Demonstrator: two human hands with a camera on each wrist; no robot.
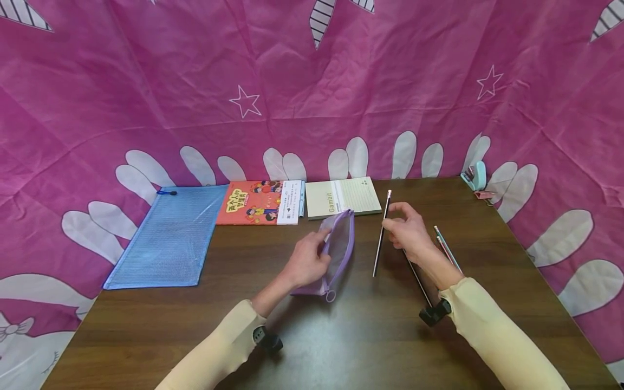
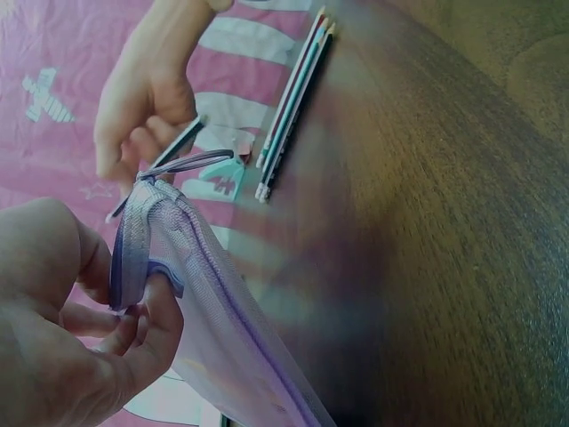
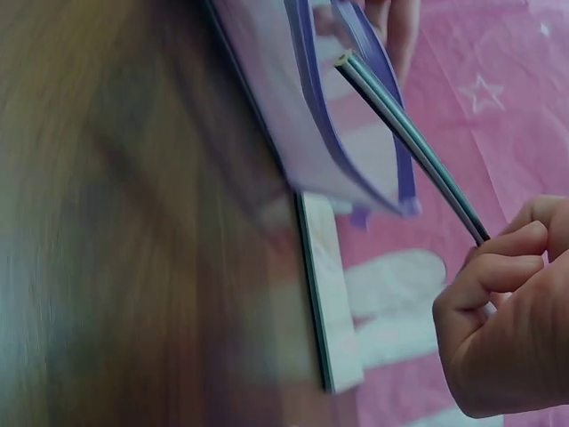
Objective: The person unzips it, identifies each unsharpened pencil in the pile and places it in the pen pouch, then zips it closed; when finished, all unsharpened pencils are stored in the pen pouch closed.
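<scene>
My left hand [image 1: 306, 261] grips one side of the mouth of a purple mesh zip pouch [image 1: 343, 254], which stands gaping on the table. In the left wrist view, thumb and fingers pinch the pouch's zipped edge [image 2: 133, 245]. To the right of the pouch, my right hand [image 1: 409, 232] pinches a dark striped pencil [image 1: 381, 244] near its upper part, clear of the pouch in the head view. The pencil's lower end [image 3: 345, 60] overlaps the pouch mouth in the right wrist view; whether it is inside cannot be told. Several more pencils [image 1: 447, 249] lie beside and under the right forearm.
A blue mesh zip bag [image 1: 161, 238] lies at the left. Along the back are an orange-red picture book [image 1: 258, 203], a light blue item [image 1: 301, 200] and a cream notebook [image 1: 343, 197]. A mint stapler [image 1: 475, 176] and pink clip [image 1: 484, 195] sit at the back right corner.
</scene>
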